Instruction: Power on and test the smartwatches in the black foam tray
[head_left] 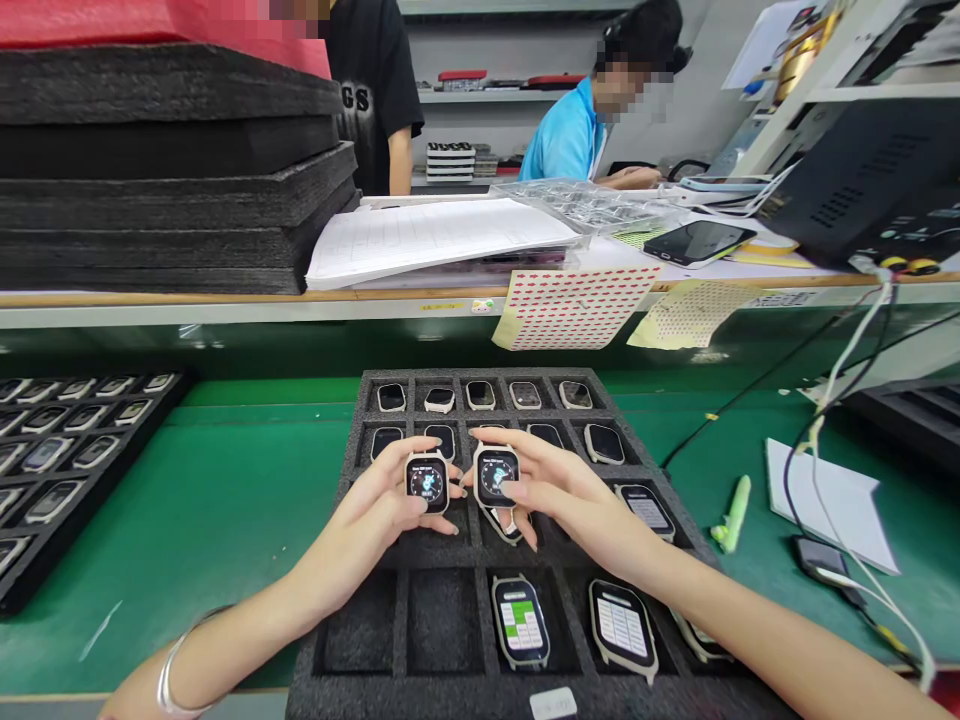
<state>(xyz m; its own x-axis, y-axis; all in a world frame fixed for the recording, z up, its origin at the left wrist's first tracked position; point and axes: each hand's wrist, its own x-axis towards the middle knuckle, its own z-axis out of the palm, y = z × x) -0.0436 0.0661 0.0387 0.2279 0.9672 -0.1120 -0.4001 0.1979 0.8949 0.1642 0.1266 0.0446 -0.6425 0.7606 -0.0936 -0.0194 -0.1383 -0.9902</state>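
Note:
My left hand [390, 485] grips a smartwatch [426, 480] without a strap, its screen lit with a dial and a blue figure. A second smartwatch [495, 468] with a like picture is held in my right hand [551, 475], whose thumb lies on the screen. Both are raised side by side above a black foam tray [442, 690]. Partly hidden below my right hand, another watch [501, 525] sits in a slot. In the front row, one watch [521, 620] shows green and white blocks, and its neighbour [622, 625] a pale list.
At the left stands another foam tray [97, 500] of watches. A green pen-like object [733, 515], white paper [829, 500] and cables [840, 400] are at the right. Foam trays [165, 210] are stacked on the shelf, near papers [442, 240] and a phone [699, 242]. Two people are beyond.

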